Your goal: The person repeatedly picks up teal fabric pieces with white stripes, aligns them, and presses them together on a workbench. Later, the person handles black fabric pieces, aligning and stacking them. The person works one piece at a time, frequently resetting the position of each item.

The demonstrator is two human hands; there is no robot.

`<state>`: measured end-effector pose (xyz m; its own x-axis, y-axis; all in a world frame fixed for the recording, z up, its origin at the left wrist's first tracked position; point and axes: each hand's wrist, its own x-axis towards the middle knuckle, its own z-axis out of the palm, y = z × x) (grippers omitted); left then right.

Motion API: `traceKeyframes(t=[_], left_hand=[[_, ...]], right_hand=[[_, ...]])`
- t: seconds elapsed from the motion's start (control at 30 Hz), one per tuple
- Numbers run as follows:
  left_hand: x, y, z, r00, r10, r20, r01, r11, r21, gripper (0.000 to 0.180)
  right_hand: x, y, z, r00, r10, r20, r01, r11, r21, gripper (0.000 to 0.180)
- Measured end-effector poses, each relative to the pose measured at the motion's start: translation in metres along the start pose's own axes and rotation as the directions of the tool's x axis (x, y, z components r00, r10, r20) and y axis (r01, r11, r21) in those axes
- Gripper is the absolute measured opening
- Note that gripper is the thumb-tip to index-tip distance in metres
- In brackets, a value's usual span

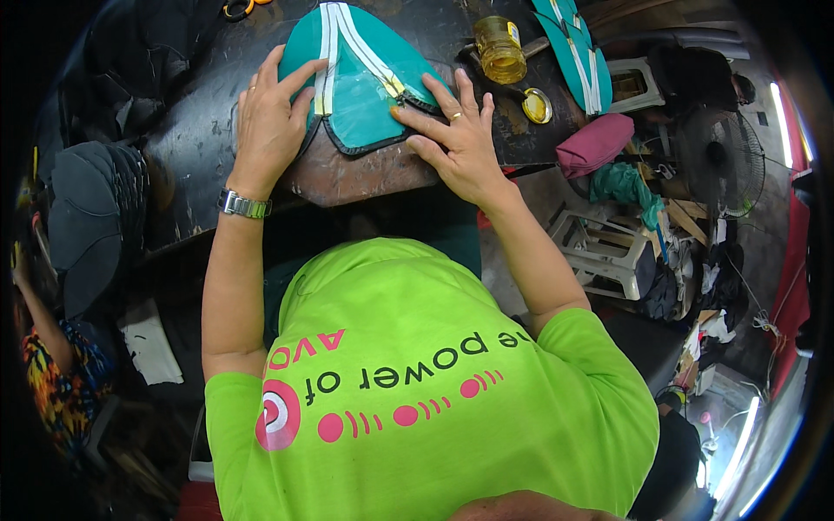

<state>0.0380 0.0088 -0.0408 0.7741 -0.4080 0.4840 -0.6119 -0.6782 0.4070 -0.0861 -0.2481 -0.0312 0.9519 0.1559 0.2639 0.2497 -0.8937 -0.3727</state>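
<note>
A teal shoe-shaped or tongue-shaped panel (365,122) with white stripes and black edging lies on a worn brown slab (347,181) at the table's near edge. My left hand (269,122), with a metal watch at the wrist, rests along the panel's left side. Its index finger reaches onto the left white stripe, and the thumb is apart from it. Spread fingers of my right hand (456,135) lie at the panel's lower right edge; the index fingertip, stained yellow-orange, is by the black edging. Yellowish patches show at the stripe ends.
An open jar of amber liquid (500,52) stands right of the panel, near a yellow-coated lid (538,107). More teal striped pieces (578,56) lie beyond. Orange-handled scissors (243,9) sit at the far left. Stacked black pieces (91,217), a pink pouch (595,146), stool (599,252) and fan (717,156) surround the table.
</note>
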Motion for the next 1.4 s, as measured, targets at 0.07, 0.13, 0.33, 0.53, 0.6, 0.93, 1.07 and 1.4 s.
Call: traceKeyframes(t=[0.07,0.13,0.33,0.53,0.6,0.93,1.07,1.4], left_hand=[[0.000,0.001,0.000,1.000,0.000,0.013,0.000,1.000,0.000,0.039],[0.000,0.002,-0.001,1.000,0.002,0.024,-0.002,1.000,0.003,0.039],[0.000,0.002,0.000,1.000,-0.003,0.030,0.002,0.999,0.036,0.038],[0.000,0.001,0.002,0.999,0.010,0.031,-0.011,0.999,0.030,0.037],[0.000,0.000,0.002,1.000,0.014,0.028,-0.015,0.999,0.037,0.037],[-0.001,-0.001,0.003,1.000,0.027,0.008,-0.027,0.999,0.043,0.038],[-0.001,-0.002,0.003,0.999,0.033,0.008,-0.033,0.998,0.049,0.038],[-0.001,-0.001,0.004,1.000,0.024,-0.007,-0.024,0.999,0.042,0.037]], right_hand=[[-0.007,0.000,0.000,1.000,-0.026,-0.012,0.026,1.000,-0.017,0.038],[-0.012,0.000,0.002,0.998,-0.059,-0.031,0.058,0.998,-0.037,0.037],[-0.009,0.006,-0.004,0.983,-0.152,-0.102,0.159,0.984,0.075,0.033],[0.006,0.005,-0.011,0.978,-0.135,-0.162,0.123,0.989,-0.081,0.034],[0.005,0.001,-0.009,0.985,-0.153,-0.082,0.133,0.969,-0.208,0.038],[-0.014,0.007,-0.022,0.981,-0.194,0.005,0.192,0.975,0.111,0.031],[-0.013,0.000,-0.023,0.982,-0.113,-0.154,0.120,0.992,0.034,0.034],[-0.032,-0.034,-0.009,0.987,-0.160,-0.031,0.142,0.936,-0.322,0.057]])
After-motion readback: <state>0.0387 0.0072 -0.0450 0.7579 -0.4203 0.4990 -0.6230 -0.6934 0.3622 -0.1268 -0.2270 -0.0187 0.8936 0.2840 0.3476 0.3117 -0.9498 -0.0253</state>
